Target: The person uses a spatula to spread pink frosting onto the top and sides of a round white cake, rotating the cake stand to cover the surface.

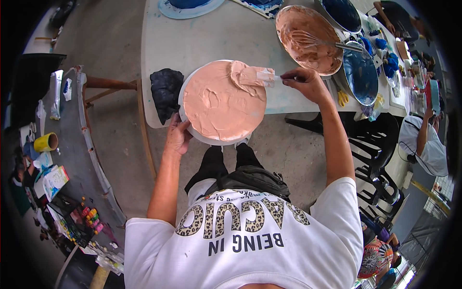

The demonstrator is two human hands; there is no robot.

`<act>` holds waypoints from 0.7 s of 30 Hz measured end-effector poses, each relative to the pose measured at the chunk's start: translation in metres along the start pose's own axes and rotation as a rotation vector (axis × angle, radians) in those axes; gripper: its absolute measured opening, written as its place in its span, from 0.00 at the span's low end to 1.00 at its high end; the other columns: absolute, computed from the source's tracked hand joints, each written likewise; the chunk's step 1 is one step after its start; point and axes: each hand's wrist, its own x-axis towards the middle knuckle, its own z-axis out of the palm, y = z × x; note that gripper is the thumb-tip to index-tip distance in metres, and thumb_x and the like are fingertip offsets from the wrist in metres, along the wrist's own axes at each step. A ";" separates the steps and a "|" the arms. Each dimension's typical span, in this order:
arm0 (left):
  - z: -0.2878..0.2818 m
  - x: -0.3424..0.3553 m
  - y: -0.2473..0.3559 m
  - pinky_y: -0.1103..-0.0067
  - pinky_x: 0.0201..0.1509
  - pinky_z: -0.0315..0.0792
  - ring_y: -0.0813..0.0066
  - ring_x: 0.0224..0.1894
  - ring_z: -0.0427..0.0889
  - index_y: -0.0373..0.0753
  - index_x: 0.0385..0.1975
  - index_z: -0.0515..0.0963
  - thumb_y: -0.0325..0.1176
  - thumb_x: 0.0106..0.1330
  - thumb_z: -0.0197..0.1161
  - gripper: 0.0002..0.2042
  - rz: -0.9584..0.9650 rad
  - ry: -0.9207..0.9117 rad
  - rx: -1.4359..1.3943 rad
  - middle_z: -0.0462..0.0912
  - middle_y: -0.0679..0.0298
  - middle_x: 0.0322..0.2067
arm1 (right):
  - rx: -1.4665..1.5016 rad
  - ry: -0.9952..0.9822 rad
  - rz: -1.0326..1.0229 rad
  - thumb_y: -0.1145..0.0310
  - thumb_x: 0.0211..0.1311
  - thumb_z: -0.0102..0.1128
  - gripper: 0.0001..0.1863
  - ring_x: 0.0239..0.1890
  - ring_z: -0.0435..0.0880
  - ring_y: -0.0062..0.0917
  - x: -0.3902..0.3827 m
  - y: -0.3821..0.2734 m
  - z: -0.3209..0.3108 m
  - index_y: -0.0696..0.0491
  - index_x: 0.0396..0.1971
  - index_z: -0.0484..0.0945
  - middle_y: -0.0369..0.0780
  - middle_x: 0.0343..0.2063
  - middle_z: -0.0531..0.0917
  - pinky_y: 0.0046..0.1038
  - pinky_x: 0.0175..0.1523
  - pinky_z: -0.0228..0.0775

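A round board (185, 82) covered with smooth, peach-colored paste (216, 106) sits at the near edge of the white table (211, 33), partly overhanging it. My left hand (177, 137) grips the board's lower left rim. My right hand (308, 84) holds the handle of a flat spatula (265, 77), whose blade is in a thick swirl of paste at the board's upper right. A crumpled black lump (164, 91), perhaps a bag, lies just left of the board.
At the back right are a peach-smeared bowl (301, 55) with a whisk (313, 38), blue-stained bowls (361, 72) and yellow scissors (342, 98). Black chairs (373, 149) stand right. A side table (103, 178) with a yellow cup (45, 142) is left. Other people (423, 144) are at the right.
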 end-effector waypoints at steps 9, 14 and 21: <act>0.000 0.003 -0.005 0.61 0.51 0.71 0.67 0.50 0.75 0.45 0.56 0.64 0.24 0.59 0.54 0.22 -0.004 0.001 -0.039 0.74 0.65 0.49 | 0.213 -0.069 0.246 0.77 0.56 0.62 0.08 0.35 0.78 0.14 -0.069 -0.001 0.006 0.58 0.37 0.81 0.35 0.33 0.84 0.18 0.44 0.71; 0.016 0.000 -0.012 0.61 0.51 0.69 0.65 0.50 0.75 0.46 0.54 0.64 0.24 0.58 0.55 0.23 -0.028 0.050 -0.088 0.74 0.63 0.50 | 0.260 -0.037 0.202 0.76 0.61 0.52 0.15 0.26 0.69 0.12 -0.056 -0.054 0.015 0.57 0.48 0.75 0.31 0.27 0.77 0.18 0.34 0.66; 0.040 -0.005 -0.017 0.57 0.50 0.70 0.60 0.51 0.74 0.47 0.58 0.58 0.22 0.59 0.50 0.25 -0.072 0.022 -0.102 0.71 0.59 0.52 | 0.061 0.096 0.127 0.74 0.59 0.50 0.16 0.25 0.71 0.23 -0.027 -0.077 0.033 0.58 0.48 0.73 0.42 0.23 0.76 0.25 0.37 0.68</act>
